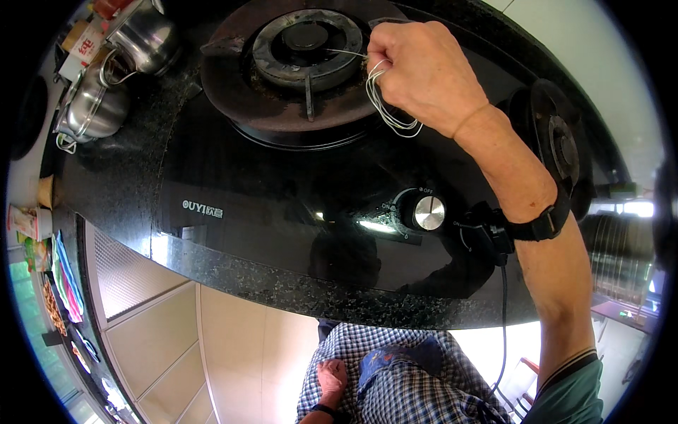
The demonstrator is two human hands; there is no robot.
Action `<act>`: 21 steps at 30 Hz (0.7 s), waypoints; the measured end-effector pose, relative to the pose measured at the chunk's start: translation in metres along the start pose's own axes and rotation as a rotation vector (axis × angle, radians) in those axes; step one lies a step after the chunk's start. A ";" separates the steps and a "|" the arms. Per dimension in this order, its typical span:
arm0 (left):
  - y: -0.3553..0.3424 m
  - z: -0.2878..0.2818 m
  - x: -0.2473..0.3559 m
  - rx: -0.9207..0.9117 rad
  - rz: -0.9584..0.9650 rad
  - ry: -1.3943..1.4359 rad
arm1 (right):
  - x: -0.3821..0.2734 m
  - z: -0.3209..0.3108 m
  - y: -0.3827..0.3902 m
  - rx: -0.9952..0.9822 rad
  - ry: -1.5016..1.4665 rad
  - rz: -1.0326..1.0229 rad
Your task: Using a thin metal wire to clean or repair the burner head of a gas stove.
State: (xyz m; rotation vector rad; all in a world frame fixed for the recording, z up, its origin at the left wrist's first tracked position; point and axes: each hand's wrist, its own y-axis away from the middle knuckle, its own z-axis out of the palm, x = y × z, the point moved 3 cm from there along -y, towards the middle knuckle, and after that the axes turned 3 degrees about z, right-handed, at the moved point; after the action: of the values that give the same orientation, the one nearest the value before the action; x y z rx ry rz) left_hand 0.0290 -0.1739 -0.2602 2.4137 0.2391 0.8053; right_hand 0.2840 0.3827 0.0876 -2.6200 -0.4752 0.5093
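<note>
My right hand [424, 74] is closed on a thin, pale metal wire [388, 116] over the right edge of the burner. Loose loops of the wire hang below my fingers. Its straight end reaches left into the gap between the burner ring [265, 56] and the dark round cap [304, 37]. Around the ring lies a wide, rust-brown drip pan [226, 88] with pan-support prongs. Low down, in front of the checked apron [417, 396], my left hand [332, 376] is curled closed, with nothing seen in it.
The black glass cooktop [268, 240] carries a silver knob [429, 213]. A second burner [561, 145] stands at the right. Steel pots [99, 106] crowd the left end of the counter. A black cable [504, 318] hangs from the device strapped to my right forearm.
</note>
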 end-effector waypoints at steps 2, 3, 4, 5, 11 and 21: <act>0.000 -0.003 0.003 0.002 0.013 -0.003 | 0.000 0.000 0.000 0.014 -0.005 -0.006; -0.001 -0.005 0.004 0.003 0.026 -0.006 | 0.000 0.000 0.000 0.012 -0.025 0.000; -0.001 -0.004 0.003 0.003 0.027 -0.006 | 0.001 0.000 -0.001 0.010 -0.045 0.006; -0.002 -0.004 0.002 0.010 0.030 0.008 | -0.003 -0.002 -0.001 0.009 -0.045 0.006; -0.002 -0.004 0.003 0.033 0.031 0.008 | -0.011 -0.005 -0.004 -0.079 -0.039 0.063; -0.002 0.003 -0.004 0.089 0.076 0.007 | -0.016 -0.007 -0.020 -0.260 -0.055 0.173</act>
State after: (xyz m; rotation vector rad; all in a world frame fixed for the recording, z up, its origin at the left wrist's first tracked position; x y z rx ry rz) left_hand 0.0277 -0.1752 -0.2654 2.5169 0.1899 0.8538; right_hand 0.2685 0.3909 0.1073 -2.9203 -0.3541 0.6126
